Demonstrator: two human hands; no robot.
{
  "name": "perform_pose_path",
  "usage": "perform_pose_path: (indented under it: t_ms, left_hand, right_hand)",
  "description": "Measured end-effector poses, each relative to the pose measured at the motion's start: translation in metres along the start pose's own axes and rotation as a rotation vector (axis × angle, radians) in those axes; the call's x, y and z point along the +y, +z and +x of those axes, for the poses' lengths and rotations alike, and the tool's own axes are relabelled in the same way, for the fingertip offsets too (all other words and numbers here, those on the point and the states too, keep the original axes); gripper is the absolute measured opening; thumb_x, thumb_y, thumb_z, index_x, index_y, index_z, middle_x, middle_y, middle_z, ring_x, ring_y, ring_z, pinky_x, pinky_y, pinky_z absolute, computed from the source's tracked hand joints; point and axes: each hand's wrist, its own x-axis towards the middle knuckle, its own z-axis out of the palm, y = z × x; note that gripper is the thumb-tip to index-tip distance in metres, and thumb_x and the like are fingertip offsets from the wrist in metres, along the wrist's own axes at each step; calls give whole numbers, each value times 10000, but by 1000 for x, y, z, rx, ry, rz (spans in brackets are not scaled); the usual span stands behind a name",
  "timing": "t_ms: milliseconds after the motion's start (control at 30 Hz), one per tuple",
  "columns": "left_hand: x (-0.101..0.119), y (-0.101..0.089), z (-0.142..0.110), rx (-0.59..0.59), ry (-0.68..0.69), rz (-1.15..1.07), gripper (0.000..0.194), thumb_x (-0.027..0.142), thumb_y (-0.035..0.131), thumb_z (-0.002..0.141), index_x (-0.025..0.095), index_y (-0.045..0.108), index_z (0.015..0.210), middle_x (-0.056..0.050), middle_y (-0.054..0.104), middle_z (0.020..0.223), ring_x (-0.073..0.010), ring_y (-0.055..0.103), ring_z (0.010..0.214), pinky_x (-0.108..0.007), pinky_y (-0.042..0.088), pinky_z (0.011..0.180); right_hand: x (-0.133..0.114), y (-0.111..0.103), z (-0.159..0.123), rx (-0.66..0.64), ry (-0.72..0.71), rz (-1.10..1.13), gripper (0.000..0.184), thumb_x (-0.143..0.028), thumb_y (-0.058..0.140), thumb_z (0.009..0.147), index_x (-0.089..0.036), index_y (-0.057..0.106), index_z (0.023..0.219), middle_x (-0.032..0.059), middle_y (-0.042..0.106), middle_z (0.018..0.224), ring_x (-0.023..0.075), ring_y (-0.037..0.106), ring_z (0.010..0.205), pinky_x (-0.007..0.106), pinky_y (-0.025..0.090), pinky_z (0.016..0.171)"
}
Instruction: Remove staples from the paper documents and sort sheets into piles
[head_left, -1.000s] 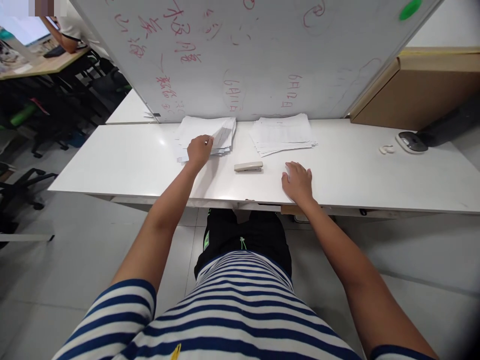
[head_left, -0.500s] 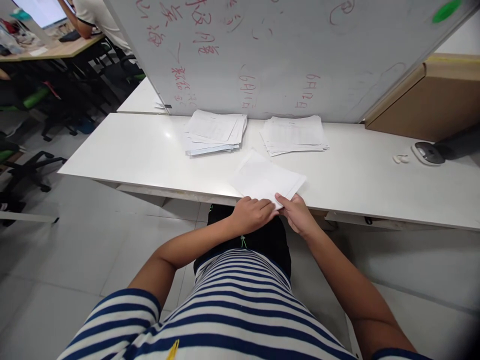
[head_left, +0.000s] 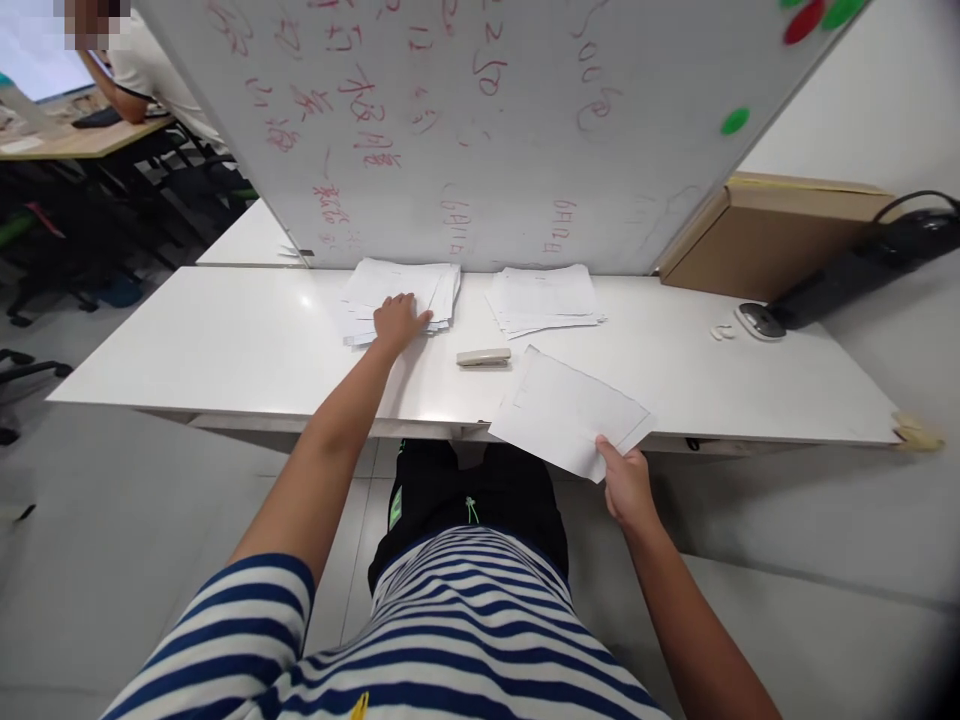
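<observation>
My left hand (head_left: 399, 322) rests on the left stack of papers (head_left: 375, 283), its thumb apart from the other fingers. Whether it grips a sheet cannot be made out. In my right hand (head_left: 628, 488) a few white paper sheets (head_left: 566, 405) are pinched by the near right corner, thumb on top. They hang partly over the desk's front edge, at a slant. A light grey stapler (head_left: 484, 358) lies on the desk between the left stack and these sheets. Behind it is the right stack of papers (head_left: 547, 292), touched by neither hand.
The white desk (head_left: 247, 340) runs across the view. A whiteboard (head_left: 487, 180) with red writing stands along its back edge. To the right are a cardboard box (head_left: 712, 250), a computer mouse (head_left: 761, 320), small white earbuds (head_left: 721, 332) and a black object (head_left: 840, 265). A person sits at the far left.
My left hand has left the held sheets and reached forward to the left stack. My right hand has moved the sheets right and nearer me. The stapler, hidden before, now shows. The view has shifted.
</observation>
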Motion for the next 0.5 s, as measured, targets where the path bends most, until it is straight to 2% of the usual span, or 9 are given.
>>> perform_pose_path:
  t_ms: [133,233,333,400,500]
  left_hand:
    - [-6,4,7,-52,10,-16,482,517,422,890,193,688,1128,-165,654,1224,-352,575,1158,-534,334,1042]
    - [-6,6,6,-26,65,16,511,474,319,931,190,707,1104,-176,677,1163,-344,598,1132,-543,205,1129]
    - [-5,5,4,-12,160,65,476,411,294,957,223,718,1062,-151,694,1120,-312,632,1072,-522,106,1174]
    - [-2,1,1,29,168,54,433,366,311,960,226,715,1031,-141,703,1077,-291,644,1035,-495,134,1178]
    - [9,-13,-13,152,135,-31,355,302,341,951,212,680,1009,-126,707,1026,-261,644,1007,-458,231,1157]
  right_hand:
    - [5,-8,0,22,23,11,362,-378,703,755,-156,695,1041,105,721,1132,251,670,1080,411,501,998]
    - [4,-10,0,33,40,22,364,-364,708,756,-165,692,1061,101,710,1167,249,659,1106,414,482,1024]
    - [2,-9,0,36,71,25,372,-370,711,755,-161,691,1062,108,702,1184,262,654,1118,430,477,1029]
    - [1,-7,0,39,78,29,380,-375,714,751,-156,692,1061,111,701,1187,270,653,1121,442,469,1038]
    - [1,-3,-3,22,78,52,412,-391,731,741,-154,692,1076,109,692,1209,281,641,1142,460,448,1058]
